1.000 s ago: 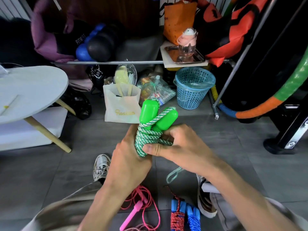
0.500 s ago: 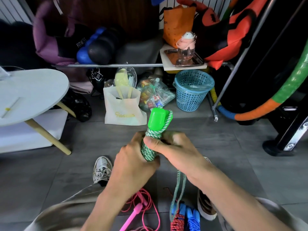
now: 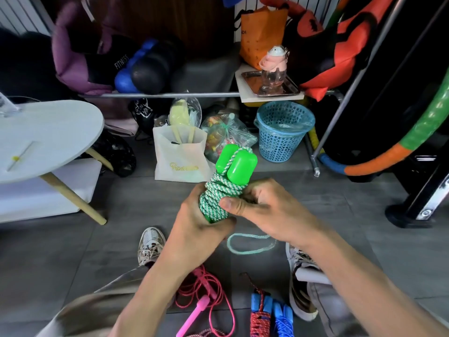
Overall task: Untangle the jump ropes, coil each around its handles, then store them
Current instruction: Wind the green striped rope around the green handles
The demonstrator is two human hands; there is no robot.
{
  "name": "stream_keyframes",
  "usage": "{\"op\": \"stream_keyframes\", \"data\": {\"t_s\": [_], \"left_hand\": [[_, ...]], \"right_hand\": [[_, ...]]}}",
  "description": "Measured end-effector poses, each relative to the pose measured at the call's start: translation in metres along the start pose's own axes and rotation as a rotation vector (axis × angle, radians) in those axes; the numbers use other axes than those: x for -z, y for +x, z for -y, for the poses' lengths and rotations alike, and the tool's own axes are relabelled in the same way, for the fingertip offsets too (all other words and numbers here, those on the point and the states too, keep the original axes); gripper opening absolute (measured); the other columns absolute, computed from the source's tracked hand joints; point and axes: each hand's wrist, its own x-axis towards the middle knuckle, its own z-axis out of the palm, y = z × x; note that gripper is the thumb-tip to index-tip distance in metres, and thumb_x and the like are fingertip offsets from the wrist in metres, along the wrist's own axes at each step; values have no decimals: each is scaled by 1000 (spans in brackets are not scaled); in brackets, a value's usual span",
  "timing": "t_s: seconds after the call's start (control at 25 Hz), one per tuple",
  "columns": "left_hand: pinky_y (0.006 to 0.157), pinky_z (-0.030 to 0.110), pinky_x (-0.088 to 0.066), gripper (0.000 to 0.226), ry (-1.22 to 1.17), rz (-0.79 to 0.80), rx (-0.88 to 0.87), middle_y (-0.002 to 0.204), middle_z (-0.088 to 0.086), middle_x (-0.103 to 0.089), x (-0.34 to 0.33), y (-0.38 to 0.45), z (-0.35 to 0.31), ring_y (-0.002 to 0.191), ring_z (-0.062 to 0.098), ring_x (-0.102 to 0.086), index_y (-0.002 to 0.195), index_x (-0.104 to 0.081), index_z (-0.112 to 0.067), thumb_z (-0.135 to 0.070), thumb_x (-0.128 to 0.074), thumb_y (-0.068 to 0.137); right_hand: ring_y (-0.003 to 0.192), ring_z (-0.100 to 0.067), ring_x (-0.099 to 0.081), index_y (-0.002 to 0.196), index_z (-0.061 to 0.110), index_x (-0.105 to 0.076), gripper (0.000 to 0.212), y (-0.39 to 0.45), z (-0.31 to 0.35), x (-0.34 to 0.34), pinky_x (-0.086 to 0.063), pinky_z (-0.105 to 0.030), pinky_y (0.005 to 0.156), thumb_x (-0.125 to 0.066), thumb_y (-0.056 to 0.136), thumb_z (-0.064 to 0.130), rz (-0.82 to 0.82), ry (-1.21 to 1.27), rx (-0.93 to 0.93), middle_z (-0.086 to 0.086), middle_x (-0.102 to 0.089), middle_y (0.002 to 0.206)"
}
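Grey tiled floor (image 3: 73, 251); both hands (image 3: 233, 215) round braided, green-handled rope (image 3: 218, 198).

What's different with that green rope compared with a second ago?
The loose tail swung down toward the floor, then back up into a short loop as the right hand wound more on. The left hand kept gripping the green handles. Pink rope and blue rope stayed put.

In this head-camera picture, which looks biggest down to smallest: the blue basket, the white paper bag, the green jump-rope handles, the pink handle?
1. white paper bag
2. blue basket, close to the bag, so that order is unsure
3. green jump-rope handles, nearer the camera, so they look enlarged
4. pink handle, partly cut off
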Motion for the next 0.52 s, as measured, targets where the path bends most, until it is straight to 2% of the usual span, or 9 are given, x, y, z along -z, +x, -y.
{"op": "stream_keyframes", "data": {"t_s": [0.08,0.12,0.16,0.24,0.28,0.36,0.44,0.52], "left_hand": [[43,21,-36,31,108,-91,-75,56,-6,-52,-2,-1,-3,45,5,-41,84,-50,-10,9,-68,68],[43,18,-37,31,142,-135,-93,56,-5,-54,-3,-2,-6,44,3,-43,84,-50,-11,10,-67,70],[44,16,-37,31,165,-177,-100,58,-4,-57,-5,-4,-9,45,3,-47,85,-49,-13,9,-67,71],[45,16,-40,32,198,-239,-106,68,-7,-63,-7,-6,-10,50,6,-55,88,-49,-17,4,-67,73],[46,18,-43,32,215,-258,-105,73,-11,-64,-8,-6,-8,53,8,-57,90,-48,-19,1,-67,74],[53,29,-49,32,275,-280,-100,71,-8,-64,-6,-5,-4,59,14,-61,94,-48,-22,-5,-67,76],[59,39,-50,33,360,-293,-81,71,-5,-66,-6,-6,-1,70,28,-64,102,-46,-24,-13,-66,79],[60,43,-48,38,452,-299,-61,75,3,-68,-9,-8,-2,75,39,-62,109,-39,-29,-17,-62,81]], "right_hand": [[59,-6,-53,85,4,-71,43,0,2,-6,-44,-32,54,-68,87,46,-29,49,28,-8,-65,64],[71,-12,-66,90,5,-72,42,0,4,-9,-53,-40,63,-68,86,46,-49,73,26,-10,-73,77],[84,-19,-72,94,7,-73,38,0,4,-11,-56,-46,74,-69,86,44,-75,107,21,-9,-76,86],[91,-18,-72,98,11,-75,27,-1,5,-13,-56,-45,83,-70,87,35,-113,150,20,0,-77,92],[90,-15,-72,98,12,-75,25,-1,5,-13,-56,-43,83,-70,88,34,-126,132,27,2,-77,91],[90,-18,-72,97,11,-74,28,0,2,-18,-55,-43,80,-69,88,38,-127,89,32,1,-77,90],[88,-17,-71,92,11,-74,27,2,1,-23,-55,-42,77,-69,88,37,-115,145,-40,0,-76,88],[65,-3,-64,75,16,-73,17,2,7,-23,-48,-22,59,-71,87,28,-76,337,-167,7,-72,73]]}}
